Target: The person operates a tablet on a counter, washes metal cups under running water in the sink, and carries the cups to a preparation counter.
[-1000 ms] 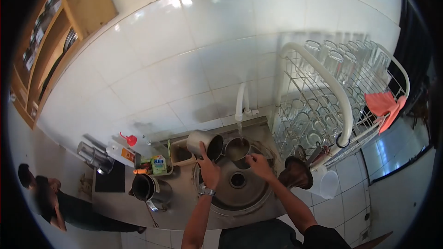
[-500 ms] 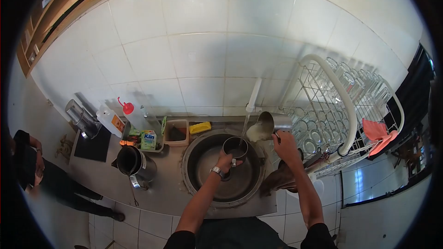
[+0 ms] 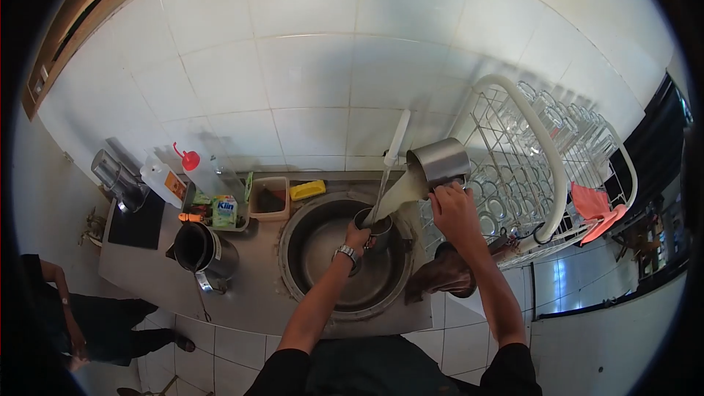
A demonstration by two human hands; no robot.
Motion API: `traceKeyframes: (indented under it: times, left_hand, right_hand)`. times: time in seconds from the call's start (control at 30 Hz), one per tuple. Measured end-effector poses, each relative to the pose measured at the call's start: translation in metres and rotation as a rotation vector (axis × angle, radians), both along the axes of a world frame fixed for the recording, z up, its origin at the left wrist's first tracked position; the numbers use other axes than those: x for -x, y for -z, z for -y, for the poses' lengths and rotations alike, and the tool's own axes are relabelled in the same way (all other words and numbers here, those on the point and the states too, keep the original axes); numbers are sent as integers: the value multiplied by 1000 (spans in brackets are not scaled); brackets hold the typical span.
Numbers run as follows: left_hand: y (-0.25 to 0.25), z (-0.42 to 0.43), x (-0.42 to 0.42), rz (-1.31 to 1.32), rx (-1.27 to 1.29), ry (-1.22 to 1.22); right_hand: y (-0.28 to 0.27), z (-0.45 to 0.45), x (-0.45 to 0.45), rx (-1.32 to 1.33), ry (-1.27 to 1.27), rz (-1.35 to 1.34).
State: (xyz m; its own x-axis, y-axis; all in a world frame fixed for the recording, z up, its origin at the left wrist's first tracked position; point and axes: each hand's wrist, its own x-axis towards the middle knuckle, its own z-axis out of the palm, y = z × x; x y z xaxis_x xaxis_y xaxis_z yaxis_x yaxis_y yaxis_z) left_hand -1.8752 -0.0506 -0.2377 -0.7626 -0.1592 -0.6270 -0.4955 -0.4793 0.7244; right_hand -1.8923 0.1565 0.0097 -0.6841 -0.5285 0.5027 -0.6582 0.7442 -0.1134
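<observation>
My left hand (image 3: 357, 239), with a watch on the wrist, holds a small metal cup (image 3: 380, 224) over the right part of the round sink (image 3: 315, 279). My right hand (image 3: 453, 210) grips a larger metal pitcher (image 3: 440, 163), tipped to the left, and cloudy liquid (image 3: 405, 194) streams from its mouth toward the cup. Water runs down from the white faucet (image 3: 398, 136) beside that stream. How the fingers of both hands wrap the handles is partly hidden.
A white wire rack (image 3: 554, 176) of glasses stands at right, with a pink cloth (image 3: 592, 209). On the left counter are a dark pitcher (image 3: 205, 253), a tray of packets, bottles, a yellow sponge (image 3: 307, 190) and a plastic tub (image 3: 270, 201). Another person (image 3: 88, 315) stands at far left.
The larger pitcher has passed from my left hand to my right and is tilted, pouring. The small cup is now in my left hand. The view has shifted.
</observation>
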Motion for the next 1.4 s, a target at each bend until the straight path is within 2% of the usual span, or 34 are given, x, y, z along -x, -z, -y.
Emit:
traceKeyframes:
  times: [0.17,0.4,0.47,0.5,0.57,0.6,0.67,0.7,0.77,0.8,0.87,1.0,1.07,1.1,1.17,1.2,1.27,1.3,1.4]
  left_hand:
    - [0,-9,-3,42,9,-157]
    - [17,-4,-10,34,-24,-99]
    - [31,-1,-10,124,-192,-244]
    - [37,5,-12,125,-193,-248]
    - [54,13,-20,19,-669,-163]
    - [57,11,-23,18,-670,-162]
    - [58,5,-35,117,-931,-435]
    - [58,2,-40,121,-931,-435]
    - [69,0,-46,112,-1227,-523]
    - [74,-3,-50,110,-1223,-520]
    - [78,-7,-54,37,-1391,-450]
    - [59,-12,-51,-67,-1434,-478]
    - [55,-14,-48,-233,-1617,-513]
    - [51,-13,-42,-230,-1614,-508]
    - [55,-10,-23,-263,-1554,-771]
    - [58,-10,-17,-255,-1551,-766]
    - [74,-4,-1,-239,-1492,-996]
    - [121,0,7,-328,-1467,-907]
    - [124,1,19,-280,-1439,-963]
  right_hand:
    - [14,5,0,-88,-29,-71]
    - [47,11,-5,-168,-61,-5]
    - [57,15,-5,-148,46,110]
    - [62,16,-4,-149,43,111]
    - [70,18,-5,-94,120,126]
    - [70,19,-5,-95,121,125]
    - [72,19,-7,-99,173,191]
    - [70,18,-8,-101,174,195]
    - [61,19,-9,-153,219,258]
    - [60,18,-10,-148,220,257]
    - [61,17,-9,-166,257,248]
    - [66,13,-3,-175,276,284]
    - [68,10,-5,-110,285,330]
    - [73,8,-4,-106,289,331]
    - [84,2,-2,118,253,445]
    - [86,-1,-5,122,261,447]
    - [86,-1,-12,368,128,516]
    - [88,-1,-16,371,135,515]
    - [97,-2,-29,307,174,467]
